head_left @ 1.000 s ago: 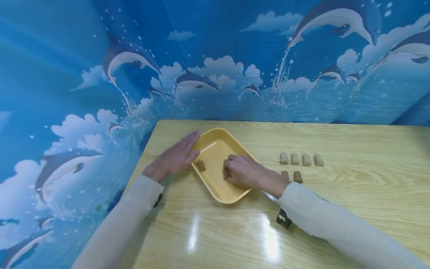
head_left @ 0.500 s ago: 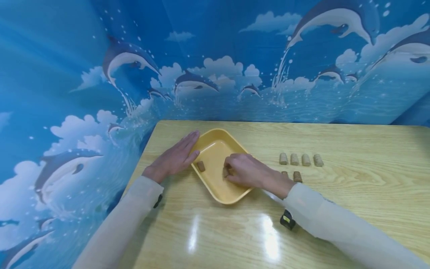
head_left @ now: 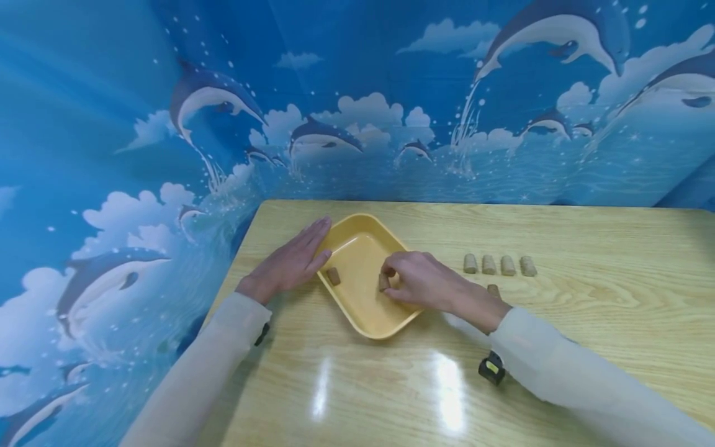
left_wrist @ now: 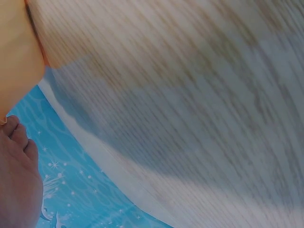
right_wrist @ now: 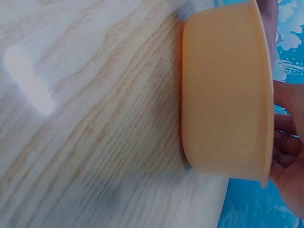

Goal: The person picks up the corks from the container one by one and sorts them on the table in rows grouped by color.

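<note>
In the head view a yellow rectangular tray (head_left: 363,323) sits on the table, turned cornerwise. My left hand (head_left: 293,256) rests against its left rim with fingers straight. Inside the tray, my right hand (head_left: 421,279) pinches a small brown cork (head_left: 383,282) between thumb and fingers. Another brown cork (head_left: 333,276) lies by the tray's left wall. In the right wrist view the tray's outer wall (right_wrist: 223,95) hides the cork and the fingertips. The left wrist view catches part of my left hand (left_wrist: 19,175) below a corner of the tray (left_wrist: 19,52).
Right of the tray, a row of several light corks (head_left: 488,264) stands on the wooden table (head_left: 603,267). Nearer, a darker cork (head_left: 493,290) is partly covered by my right forearm. A blue dolphin-print cloth (head_left: 368,167) hangs behind the table.
My right hand has shifted slightly right and up within the tray, and the cork it pinches has come into plain view. The left hand stays where it was.
</note>
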`<state>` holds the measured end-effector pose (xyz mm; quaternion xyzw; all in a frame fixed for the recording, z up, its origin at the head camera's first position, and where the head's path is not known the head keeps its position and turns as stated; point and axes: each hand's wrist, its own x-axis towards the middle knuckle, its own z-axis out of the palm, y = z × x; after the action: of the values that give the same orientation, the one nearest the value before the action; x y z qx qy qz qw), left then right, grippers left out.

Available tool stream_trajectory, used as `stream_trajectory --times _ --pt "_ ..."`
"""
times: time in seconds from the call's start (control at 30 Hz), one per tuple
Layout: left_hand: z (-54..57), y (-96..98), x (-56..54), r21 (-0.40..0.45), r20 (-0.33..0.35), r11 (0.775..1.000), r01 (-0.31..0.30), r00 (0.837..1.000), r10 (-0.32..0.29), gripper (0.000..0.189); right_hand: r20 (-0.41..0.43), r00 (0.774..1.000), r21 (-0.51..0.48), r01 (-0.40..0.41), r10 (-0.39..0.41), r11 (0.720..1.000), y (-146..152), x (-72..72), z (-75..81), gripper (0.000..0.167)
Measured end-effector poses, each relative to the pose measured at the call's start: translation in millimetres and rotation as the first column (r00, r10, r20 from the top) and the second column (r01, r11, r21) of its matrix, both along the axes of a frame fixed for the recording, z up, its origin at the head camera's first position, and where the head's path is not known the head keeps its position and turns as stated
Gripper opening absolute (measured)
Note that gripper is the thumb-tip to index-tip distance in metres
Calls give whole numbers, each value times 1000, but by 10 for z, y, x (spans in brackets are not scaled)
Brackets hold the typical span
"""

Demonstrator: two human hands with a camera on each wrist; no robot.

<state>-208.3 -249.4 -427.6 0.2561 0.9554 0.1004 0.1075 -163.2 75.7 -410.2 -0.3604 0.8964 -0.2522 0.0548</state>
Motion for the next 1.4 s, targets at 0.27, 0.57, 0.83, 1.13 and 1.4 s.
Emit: stream_trajectory --times 0.27,0.57,0.83,1.13,1.4 --pt "15 13 1 -9 -2 1000 -9 1000 9 74 -6 1000 -38 10 -10 999 129 8 65 10" --pt "27 23 -9 -15 10 1000 -18 1000 18 73 -21 999 -42 46 -47 998 251 37 165 14" --pt "39 35 -8 -23 7 1000 -10 1000 10 74 -41 996 -58 81 -83 995 405 58 245 12" --pt "20 42 -20 -14 10 1000 -4 1000 4 74 -61 988 -58 135 -139 989 645 114 294 16" --pt "20 26 3 -9 10 1000 -15 1000 15 75 -80 978 -58 190 -194 980 916 184 278 15"
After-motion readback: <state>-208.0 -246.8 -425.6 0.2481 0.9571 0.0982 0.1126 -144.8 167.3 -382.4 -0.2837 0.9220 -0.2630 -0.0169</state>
